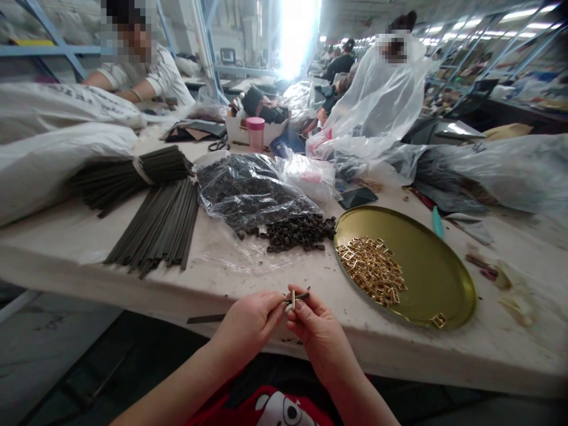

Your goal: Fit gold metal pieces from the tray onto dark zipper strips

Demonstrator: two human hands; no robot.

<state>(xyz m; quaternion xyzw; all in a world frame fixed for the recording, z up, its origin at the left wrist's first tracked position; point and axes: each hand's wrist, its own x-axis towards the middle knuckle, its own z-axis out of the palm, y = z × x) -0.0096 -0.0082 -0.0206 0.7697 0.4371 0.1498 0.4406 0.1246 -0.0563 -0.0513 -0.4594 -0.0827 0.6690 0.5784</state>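
Note:
At the table's front edge, both hands meet around a small gold buckle (293, 299). A dark narrow strap (206, 318) runs out behind my left hand (255, 319), whose fingers are closed on it close to the buckle. My right hand (320, 328) pinches the buckle between thumb and fingers, and a short end of the strap sticks out on that side. The fingertips partly hide how strap and buckle fit together. To the right, a round gold tray (437, 278) bears a heap of similar gold buckles (373, 272). Small dark loops (299, 232) lie in a pile ahead.
Dark straps lie in a loose fan (160, 228) and a tied bundle (133, 171) at left. A clear plastic bag (252, 186) of dark loops sits mid-table. Behind are a pink-lidded jar (255, 135) and scissors (218, 145). Co-workers sit across the table.

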